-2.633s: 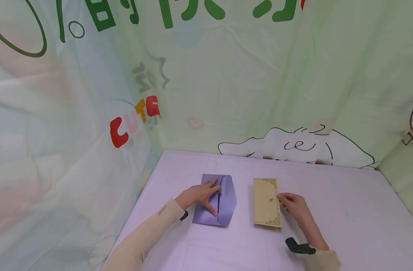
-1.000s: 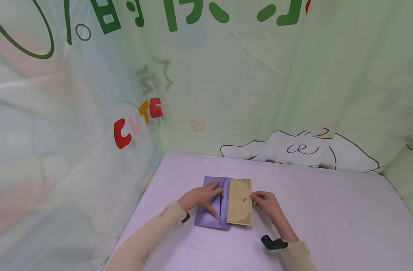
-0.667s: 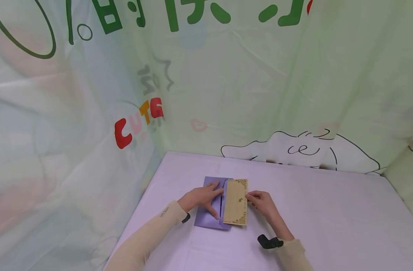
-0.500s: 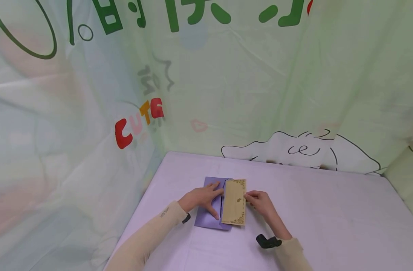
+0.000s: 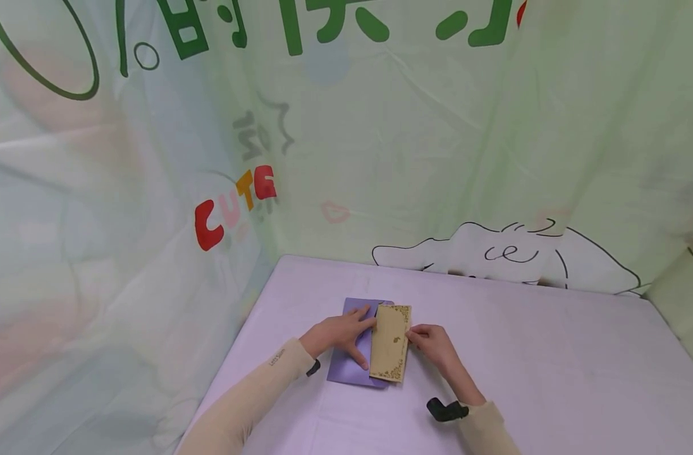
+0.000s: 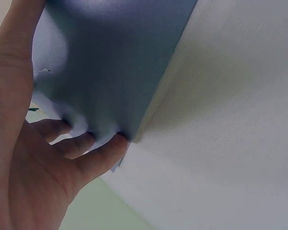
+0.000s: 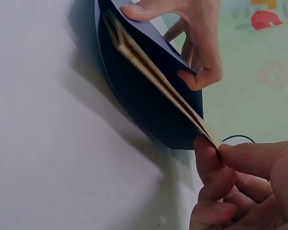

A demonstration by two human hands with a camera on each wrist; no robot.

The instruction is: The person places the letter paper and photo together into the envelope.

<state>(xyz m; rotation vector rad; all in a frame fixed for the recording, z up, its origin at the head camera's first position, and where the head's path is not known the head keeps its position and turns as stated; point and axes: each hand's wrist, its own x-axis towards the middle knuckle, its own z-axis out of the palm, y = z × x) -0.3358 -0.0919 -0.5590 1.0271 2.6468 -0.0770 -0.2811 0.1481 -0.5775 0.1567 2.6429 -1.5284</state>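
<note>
A purple envelope (image 5: 346, 370) lies on the table with its flap side to the right. My left hand (image 5: 339, 332) rests across it, fingers spread; in the left wrist view its fingertips (image 6: 116, 143) press near the envelope's edge. A folded beige card (image 5: 389, 347) with ornate brown corners covers the flap in the head view. My right hand (image 5: 436, 346) pinches the card's right edge between thumb and finger. From the right wrist view, the card (image 7: 156, 76) stands tilted in the gap between the envelope's front and its dark flap (image 7: 139, 108), far edge at the mouth.
A pale lilac cloth covers the table (image 5: 528, 366). Printed fabric (image 5: 415, 158) hangs behind it and along the left side. A black strap (image 5: 447, 409) is on the right wrist.
My right hand has brought the card leftward from the bare table onto the envelope's flap, up to its mouth, and the card has tilted slightly. My left hand has stayed on the envelope.
</note>
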